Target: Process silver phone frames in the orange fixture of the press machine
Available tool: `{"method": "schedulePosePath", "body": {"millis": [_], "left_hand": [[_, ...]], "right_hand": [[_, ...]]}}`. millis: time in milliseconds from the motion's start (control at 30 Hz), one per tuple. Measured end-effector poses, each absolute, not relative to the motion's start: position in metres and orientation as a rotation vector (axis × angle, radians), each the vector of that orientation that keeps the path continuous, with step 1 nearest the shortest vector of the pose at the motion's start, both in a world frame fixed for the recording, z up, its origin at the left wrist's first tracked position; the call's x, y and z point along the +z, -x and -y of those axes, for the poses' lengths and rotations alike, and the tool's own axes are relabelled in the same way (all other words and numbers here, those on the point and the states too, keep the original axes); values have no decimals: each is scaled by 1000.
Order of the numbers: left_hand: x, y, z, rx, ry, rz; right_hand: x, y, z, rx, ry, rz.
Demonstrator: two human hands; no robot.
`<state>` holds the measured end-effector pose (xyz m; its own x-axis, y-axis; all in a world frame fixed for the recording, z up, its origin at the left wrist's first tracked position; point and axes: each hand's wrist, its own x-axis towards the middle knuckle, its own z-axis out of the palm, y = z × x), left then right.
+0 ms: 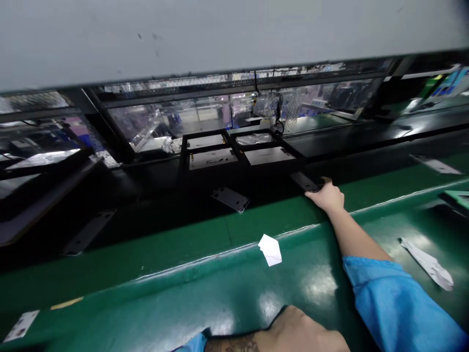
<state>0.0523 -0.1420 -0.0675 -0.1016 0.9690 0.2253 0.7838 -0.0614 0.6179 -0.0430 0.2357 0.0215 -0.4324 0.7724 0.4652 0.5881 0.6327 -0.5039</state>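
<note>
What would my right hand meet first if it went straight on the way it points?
Past the flat panel it touches, your right hand would probably meet the near right corner of the black frame, though depth there is unclear.

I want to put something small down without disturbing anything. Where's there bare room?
The green bench shows a wide bare patch between the yellow strip and the white paper, and a smaller one between that paper and the right forearm. It's crowded by the black frames, where the right hand touches a flat panel.
</note>
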Motion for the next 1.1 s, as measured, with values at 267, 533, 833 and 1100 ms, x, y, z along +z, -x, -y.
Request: {"method": "schedulePosePath", "body": {"millis": [267,533,833,1100], "left_hand": [[-39,-53,148,995,-1854,-1967],[-24,-59,146,1018,-1715,-2046],[-30,-69,126,1111,-1604,-2216],[-28,-70,128,1364,-1584,-1976]], "right_hand": [[1,-25,-175,146,1011,2024],[-19,-50,-75,396,633,2137],[-22,-31,-18,595,542,2187],[-5,4,-20,645,366,2285]]}}
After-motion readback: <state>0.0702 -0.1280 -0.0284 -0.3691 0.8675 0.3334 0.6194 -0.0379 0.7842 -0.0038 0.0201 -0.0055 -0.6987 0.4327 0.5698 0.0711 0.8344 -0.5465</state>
